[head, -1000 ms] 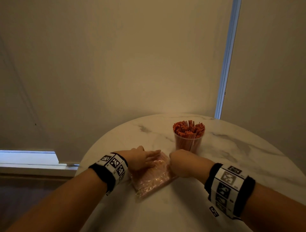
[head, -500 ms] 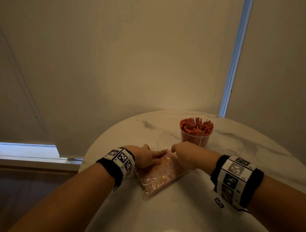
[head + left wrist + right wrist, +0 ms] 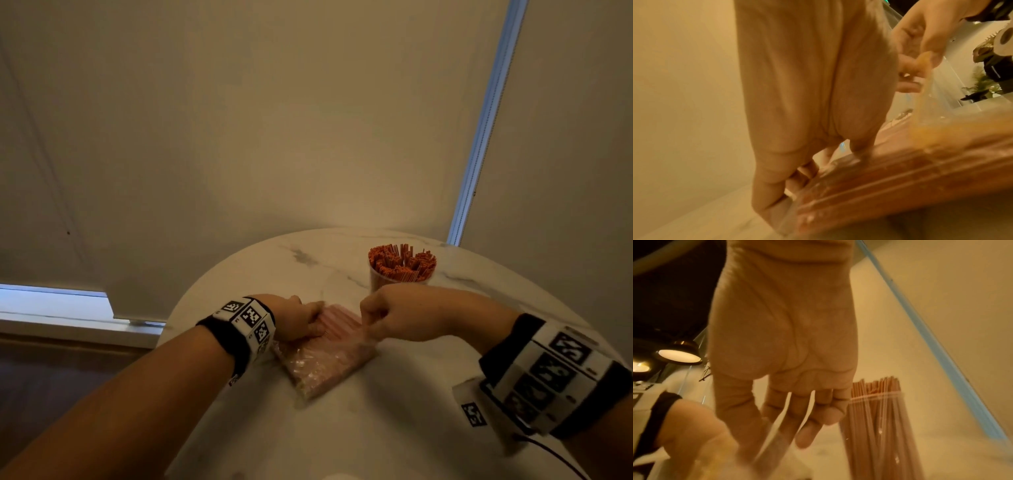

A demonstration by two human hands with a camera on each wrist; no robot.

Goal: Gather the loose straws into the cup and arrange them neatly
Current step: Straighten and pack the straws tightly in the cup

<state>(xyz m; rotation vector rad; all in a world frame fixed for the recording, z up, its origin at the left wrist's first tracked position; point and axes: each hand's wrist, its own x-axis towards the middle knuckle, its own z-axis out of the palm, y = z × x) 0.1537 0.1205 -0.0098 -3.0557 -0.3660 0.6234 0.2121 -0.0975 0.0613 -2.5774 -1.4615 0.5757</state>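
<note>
A clear cup [image 3: 399,284] packed with upright orange-red straws [image 3: 401,262] stands at the back of the round marble table [image 3: 428,428]. In front of it lies a clear plastic bag [image 3: 322,363] of pink straws [image 3: 337,317], whose ends show at the bag's far mouth. My left hand [image 3: 313,325] curls its fingers round the bag's far left corner [image 3: 781,216]. My right hand [image 3: 370,325] pinches the bag's clear film [image 3: 774,441] between thumb and fingers and holds it raised. The cup [image 3: 877,426] stands just beyond my right hand.
A beige roller blind fills the wall behind the table, with a blue-lit gap [image 3: 483,137] at the right and a window sill [image 3: 68,322] at the lower left. The table's left edge drops to a dark floor [image 3: 51,377].
My left hand went from lying flat on the bag to curling at its far end. My right hand rose, lifting the bag's film. The pink straw ends now show.
</note>
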